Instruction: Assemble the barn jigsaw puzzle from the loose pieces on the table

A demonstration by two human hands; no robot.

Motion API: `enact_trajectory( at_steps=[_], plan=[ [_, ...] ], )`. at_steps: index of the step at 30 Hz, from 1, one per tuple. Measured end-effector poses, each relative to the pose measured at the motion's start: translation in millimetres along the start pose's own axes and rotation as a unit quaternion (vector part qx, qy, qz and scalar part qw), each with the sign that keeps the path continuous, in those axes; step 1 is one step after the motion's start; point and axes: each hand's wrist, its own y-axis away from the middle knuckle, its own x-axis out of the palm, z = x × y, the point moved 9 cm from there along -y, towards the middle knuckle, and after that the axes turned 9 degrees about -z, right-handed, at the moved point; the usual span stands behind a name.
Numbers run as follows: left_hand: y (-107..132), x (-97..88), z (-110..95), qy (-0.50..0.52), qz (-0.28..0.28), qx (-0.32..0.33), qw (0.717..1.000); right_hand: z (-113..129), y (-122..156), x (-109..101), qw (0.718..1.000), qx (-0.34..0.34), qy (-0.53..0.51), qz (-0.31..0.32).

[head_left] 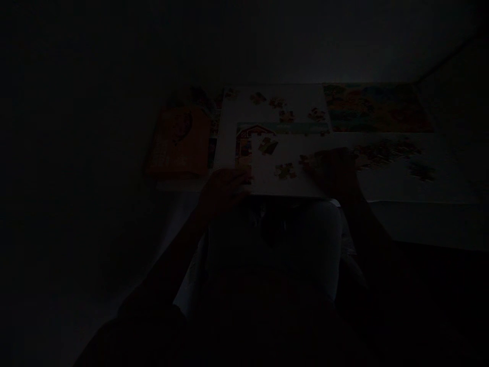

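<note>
The view is very dark. My left hand (223, 189) lies at the near left edge of the partly assembled jigsaw puzzle (244, 148), its fingers stretched out and apart. That puzzle shows a red barn along its top left. My right hand (336, 171) is over the white surface farther right, by a reddish puzzle piece (306, 162); its fingers are too dark to make out. Left of it lie a green puzzle piece (268, 146) and another loose piece (286, 171). A heap of puzzle pieces (387, 152) spreads to its right.
An orange box (179, 142) stands at the left. Several loose pieces (278, 103) lie beyond the puzzle. A colourful picture sheet (378, 107) is at the back right, against the wall (344, 46). More pieces (422, 171) lie at the right.
</note>
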Motion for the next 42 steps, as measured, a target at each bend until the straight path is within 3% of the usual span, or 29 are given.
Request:
enact_trajectory(
  at_steps=[5, 14, 19, 27, 30, 35, 39, 42],
  plan=[
    [-4.0, -4.9, -1.1, 0.023, -0.010, 0.001, 1.000, 1.7, -0.7, -5.8, 0.999, 0.015, 0.003, -0.042],
    [-30.0, -6.8, 29.8, 0.009, -0.038, -0.053, 0.998, 9.7, -1.2, -8.9, 0.999, 0.003, -0.014, -0.044],
    [-30.6, -1.1, 29.0, -0.017, -0.017, -0.068, 0.997, 12.3, -3.7, -5.0, 1.000, 0.001, -0.016, -0.021],
    [-29.5, 0.7, 28.4, -0.049, -0.006, -0.070, 0.996, 8.5, -14.3, -8.8, 0.999, 0.014, -0.017, -0.042],
    [-29.2, 0.3, 28.6, -0.065, -0.001, -0.077, 0.995, 5.8, -45.0, 3.8, 0.999, 0.029, -0.008, -0.032],
    [-28.2, 0.5, 28.3, -0.047, 0.018, -0.084, 0.995, 36.1, -140.5, 53.2, 1.000, -0.008, -0.007, 0.007],
    [-27.0, 2.0, 29.4, -0.045, 0.023, -0.081, 0.995, 62.1, -210.2, 105.3, 0.996, 0.050, 0.016, 0.066],
    [-26.8, 2.0, 29.6, -0.045, 0.025, -0.082, 0.995, 75.6, -238.7, 134.2, 0.991, 0.101, 0.045, 0.080]
  ],
)
